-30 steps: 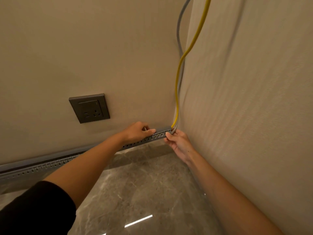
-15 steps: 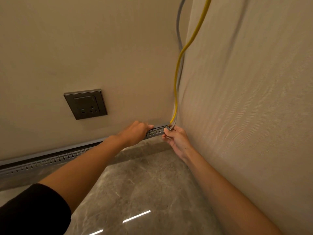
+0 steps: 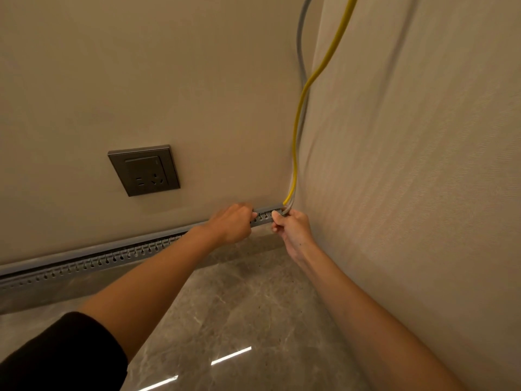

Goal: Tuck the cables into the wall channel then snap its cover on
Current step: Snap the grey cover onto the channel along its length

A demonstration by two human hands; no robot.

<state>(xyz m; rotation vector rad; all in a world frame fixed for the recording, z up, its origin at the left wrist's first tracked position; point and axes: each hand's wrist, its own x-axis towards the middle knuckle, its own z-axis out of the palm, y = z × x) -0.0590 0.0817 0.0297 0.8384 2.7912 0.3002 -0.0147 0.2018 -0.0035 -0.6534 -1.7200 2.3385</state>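
Hanging down the corner: yellow cable (image 3: 296,131) and grey cable (image 3: 301,52), light, pliable, probably springy, best taken low where right hand (image 3: 294,231) fingers pinch them; left hand (image 3: 229,224) fingers curl over slotted channel (image 3: 265,217).

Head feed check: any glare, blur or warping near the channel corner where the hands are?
Head view: dim warm light, yet left hand and right hand look sharp; two glare streaks on the glossy floor, away from the work; wide-angle lens bows the channel; cables read clearly.
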